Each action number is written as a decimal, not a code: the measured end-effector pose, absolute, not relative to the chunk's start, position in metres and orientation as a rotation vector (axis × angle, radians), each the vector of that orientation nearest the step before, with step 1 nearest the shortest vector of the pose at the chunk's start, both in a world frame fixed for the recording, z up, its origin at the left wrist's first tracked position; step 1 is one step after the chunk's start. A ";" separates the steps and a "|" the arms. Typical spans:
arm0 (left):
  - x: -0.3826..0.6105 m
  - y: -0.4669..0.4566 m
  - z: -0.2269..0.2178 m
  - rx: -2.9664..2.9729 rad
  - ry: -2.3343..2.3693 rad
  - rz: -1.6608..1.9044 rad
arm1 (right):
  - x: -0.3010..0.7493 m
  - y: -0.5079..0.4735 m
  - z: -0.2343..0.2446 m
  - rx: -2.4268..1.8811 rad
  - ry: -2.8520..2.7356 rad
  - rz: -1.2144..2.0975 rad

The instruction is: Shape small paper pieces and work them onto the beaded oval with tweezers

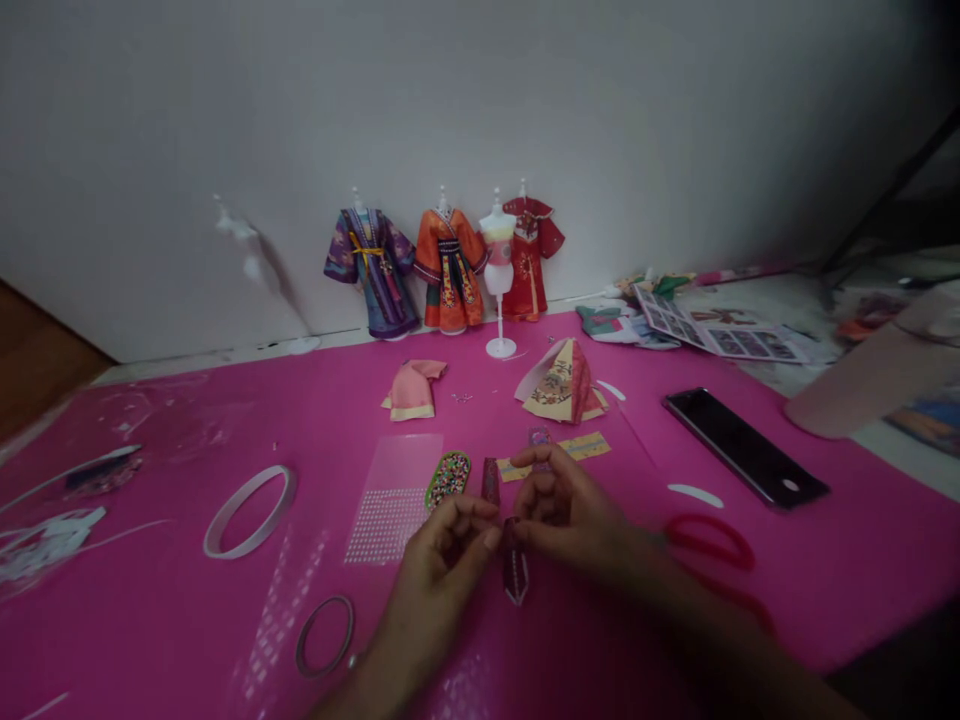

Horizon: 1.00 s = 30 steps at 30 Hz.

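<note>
A small dark red fabric strip (515, 575) with a pointed, pale-edged end hangs between my hands, low over the pink mat. My right hand (559, 510) pinches it near its top with thumb and fingertip. Thumb and finger of my left hand (442, 560) are pressed together just beside the strip's upper left edge; whatever is in that pinch is too small to make out. Just beyond my fingers lie another dark red patterned strip (490, 482), a yellow patterned strip (589, 446) and a green-rimmed dish of mixed beads (448, 478).
Dressed mini mannequins (450, 270) stand along the wall. Doll garments, pink (415, 388) and yellow-red (559, 385), lie before them. A sheet of stick-on gems (386, 520) and tape rolls (250, 512) are left; red-handled scissors (712, 540), a phone (742, 445) and a tumbler (862, 370) are right.
</note>
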<state>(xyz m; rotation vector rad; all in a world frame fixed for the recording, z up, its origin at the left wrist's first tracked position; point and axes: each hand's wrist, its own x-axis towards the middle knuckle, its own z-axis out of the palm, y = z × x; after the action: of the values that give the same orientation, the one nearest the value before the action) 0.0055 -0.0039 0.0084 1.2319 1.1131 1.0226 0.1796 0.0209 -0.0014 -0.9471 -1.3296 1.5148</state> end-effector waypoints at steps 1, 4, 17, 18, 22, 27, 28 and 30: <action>0.005 -0.004 0.009 1.219 1.118 1.008 | 0.180 0.021 -0.001 -0.950 -1.315 1.501; 0.006 -0.005 0.010 1.121 1.083 0.922 | 0.182 0.023 0.000 -0.957 -1.263 1.455; 0.014 -0.009 0.004 0.812 1.013 0.745 | 0.182 0.026 0.003 -0.988 -1.186 1.361; 0.014 -0.009 0.005 0.803 1.028 0.737 | 0.183 0.026 0.004 -0.992 -1.189 1.347; 0.015 -0.011 0.009 0.810 1.046 0.722 | 0.189 0.026 0.008 -1.041 -1.191 1.222; 0.016 -0.011 0.011 0.779 1.025 0.728 | 0.201 0.024 0.017 -1.073 -1.263 1.200; 0.016 -0.011 0.011 0.774 1.026 0.730 | 0.201 0.023 0.018 -1.071 -1.290 1.227; 0.016 -0.011 0.011 0.774 1.031 0.734 | 0.201 0.021 0.018 -1.072 -1.340 1.287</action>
<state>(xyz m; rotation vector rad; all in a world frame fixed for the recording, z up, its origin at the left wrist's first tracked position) 0.0164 -0.0113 0.0113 0.7740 1.0308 0.7335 0.2006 0.0214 0.0181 -1.0720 -1.3400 1.2874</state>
